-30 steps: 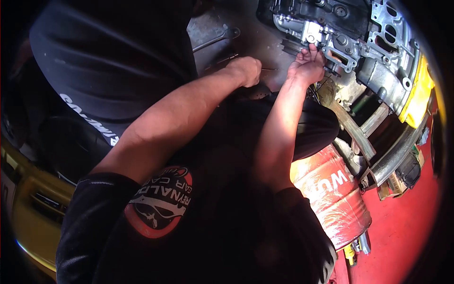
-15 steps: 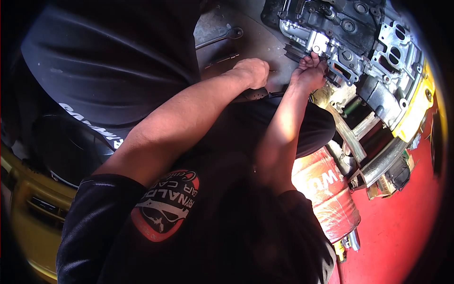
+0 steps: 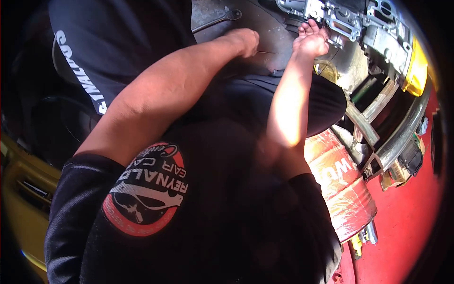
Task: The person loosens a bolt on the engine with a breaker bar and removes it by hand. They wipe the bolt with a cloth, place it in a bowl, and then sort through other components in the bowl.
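Note:
My left hand (image 3: pixel 246 43) is closed in a fist above a grey surface (image 3: pixel 272 35). Its fingers curl underneath, and whatever they hold is hidden. A long metal tool with a round head, like a ratchet (image 3: pixel 231 14), lies on that surface just beyond the fist. At the upper right, my right hand (image 3: pixel 312 41) reaches to the lower side of a metal engine (image 3: pixel 343 28), palm turned up. Its fingers are curled beside a dark ribbed pulley (image 3: pixel 295 23); thumb and forefinger are partly concealed, so what they grip cannot be made out.
Below the engine stands a metal frame (image 3: pixel 362 120). A red drum (image 3: pixel 338 184) sits close to my right arm on the red floor (image 3: pixel 402 222). Dark clothing with white lettering (image 3: pixel 80 71) fills the upper left. A yellow panel (image 3: pixel 23 213) borders the lower left.
The view has shifted, so the engine sits higher in the picture. My left fist has come slightly nearer the ratchet-like tool. My right hand stays at the engine's lower side.

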`<state>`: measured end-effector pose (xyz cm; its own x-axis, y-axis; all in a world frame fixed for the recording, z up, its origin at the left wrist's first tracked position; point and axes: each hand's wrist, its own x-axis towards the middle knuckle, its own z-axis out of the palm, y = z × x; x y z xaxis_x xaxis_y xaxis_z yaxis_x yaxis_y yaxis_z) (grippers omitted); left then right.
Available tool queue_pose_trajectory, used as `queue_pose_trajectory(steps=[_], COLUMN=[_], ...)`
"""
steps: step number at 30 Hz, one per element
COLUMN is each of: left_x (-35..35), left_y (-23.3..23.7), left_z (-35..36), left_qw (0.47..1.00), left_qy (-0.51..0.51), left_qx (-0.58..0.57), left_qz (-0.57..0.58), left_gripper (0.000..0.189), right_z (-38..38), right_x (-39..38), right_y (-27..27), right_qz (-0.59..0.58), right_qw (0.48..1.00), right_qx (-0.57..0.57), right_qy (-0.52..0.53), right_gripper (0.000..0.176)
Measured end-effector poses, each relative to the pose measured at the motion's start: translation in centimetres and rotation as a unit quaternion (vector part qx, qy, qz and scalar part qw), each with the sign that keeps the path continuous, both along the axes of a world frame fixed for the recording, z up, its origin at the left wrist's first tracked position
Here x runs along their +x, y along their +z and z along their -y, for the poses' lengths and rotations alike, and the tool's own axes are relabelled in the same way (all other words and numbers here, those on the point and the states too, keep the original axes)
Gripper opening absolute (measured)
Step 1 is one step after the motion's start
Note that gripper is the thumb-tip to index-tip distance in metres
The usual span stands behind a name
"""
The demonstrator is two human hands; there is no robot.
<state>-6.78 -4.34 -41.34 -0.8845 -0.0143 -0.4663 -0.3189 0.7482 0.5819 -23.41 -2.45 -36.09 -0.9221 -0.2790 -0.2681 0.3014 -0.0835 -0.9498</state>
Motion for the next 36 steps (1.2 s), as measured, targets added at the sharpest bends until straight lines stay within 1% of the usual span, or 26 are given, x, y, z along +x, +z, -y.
queue_pose_trajectory(steps=[1,4,5,6,7,8,9,10,11,12,14,16,18,20,21,22,23,24,25,26,27,28,30,33,35,36], left_x=[0.3,0.9,1.3,1.8,1.9,1.6,1.5,1.5,2.0,2.5,3.4,4.0,4.2,3.3,0.7,1.6,3.4,4.5,4.4,4.1,3.8,3.4,2.8,3.2,3.3,4.0], left_y=[0.1,1.2,2.2,3.2,3.7,3.4,2.6,1.2,0.4,-0.3,2.1,1.9,1.5,4.1,-0.6,-0.3,0.8,1.5,1.4,1.2,1.2,1.5,2.3,3.2,3.1,-0.6], left_z=[-0.2,-0.4,-0.4,-0.3,-0.4,-0.7,-1.0,-1.1,-1.1,-1.1,-0.8,-0.9,-0.4,-0.5,-0.4,-0.6,-1.0,-1.3,-1.4,-1.6,-1.5,-1.4,-1.7,-2.1,-2.2,-2.2], left_qw=[1.0,0.995,0.995,0.994,0.993,0.994,0.976,0.94,0.978,0.984,0.969,0.981,0.975,0.955,0.883,0.944,0.977,0.98,0.983,0.986,0.988,0.985,0.978,0.989,0.997,0.994], left_qy=[0.013,0.089,0.095,0.099,0.101,-0.012,-0.123,-0.231,-0.078,0.09,0.162,0.067,0.058,0.136,-0.294,-0.146,0.005,0.154,0.137,0.12,0.103,0.12,0.146,0.13,0.055,0.005], left_qx=[0.005,-0.019,-0.02,-0.02,-0.021,-0.094,-0.167,-0.237,-0.144,-0.052,0.008,-0.071,-0.08,-0.017,-0.15,-0.123,-0.093,-0.059,-0.049,-0.038,-0.03,-0.02,-0.005,-0.01,-0.045,-0.085], left_qz=[-0.015,0.03,0.04,0.049,0.059,0.062,0.068,0.078,0.128,0.148,0.187,0.17,0.197,0.264,0.334,0.267,0.193,0.112,0.113,0.112,0.111,0.124,0.15,0.073,-0.002,-0.065], left_gripper=[0.021,0.022,0.022,0.023,0.024,0.025,0.025,0.026,0.026,0.026,0.026,0.029,0.033,0.038,0.041,0.032,0.025,0.019,0.019,0.019,0.019,0.019,0.023,0.021,0.02,0.019], right_z=[-0.2,-0.4,-0.2,-0.2,0.0,0.1,0.2,0.4,0.6,0.5,0.1,0.8,0.8,0.8,0.8,0.8,0.7,0.6,0.6,0.6,0.3,0.2,0.7,1.2,1.8,2.0], right_x=[0.4,-0.8,-1.2,-1.3,-1.1,-0.9,-1.0,-0.8,-0.5,-0.2,-0.1,0.0,-0.7,-0.8,-1.1,-1.0,-0.7,-0.5,-0.7,-0.3,0.1,0.4,0.3,-0.3,-0.3,-0.3], right_y=[0.4,-0.7,-0.9,-1.0,-1.4,-1.4,-1.2,-1.0,-0.9,-0.8,-0.5,-0.5,-0.3,-0.4,-0.7,-0.5,-0.2,0.1,0.2,0.1,0.2,0.4,0.3,0.3,-0.1,0.1], right_qz=[-0.031,-0.033,-0.005,-0.004,-0.009,-0.011,0.025,0.026,0.028,0.031,0.005,-0.023,0.041,0.042,0.051,0.053,0.056,0.059,0.072,0.039,0.001,-0.036,-0.01,0.008,0.015,0.048], right_qw=[0.999,0.998,0.999,0.998,0.998,0.999,0.998,0.999,0.999,0.999,1.0,1.0,0.997,0.998,0.998,0.998,0.998,0.998,0.997,0.999,0.999,0.998,0.999,0.999,0.996,0.994], right_qx=[-0.024,-0.021,-0.025,-0.032,-0.037,-0.04,-0.044,-0.04,-0.036,-0.031,-0.017,-0.011,-0.057,-0.036,-0.045,-0.04,-0.035,-0.03,-0.018,-0.033,-0.039,-0.047,-0.042,-0.013,-0.034,-0.017], right_qy=[0.033,0.045,0.043,0.062,0.048,0.035,0.032,0.025,0.018,0.008,-0.005,-0.015,-0.01,-0.012,-0.006,-0.001,0.002,0.004,0.008,-0.011,0.001,0.013,-0.007,-0.037,-0.077,-0.097], right_gripper=[0.016,0.013,0.01,0.009,0.007,0.006,0.012,0.014,0.016,0.018,0.019,0.019,0.008,0.01,0.01,0.011,0.012,0.013,0.015,0.016,0.016,0.018,0.011,0.01,0.015,0.013])
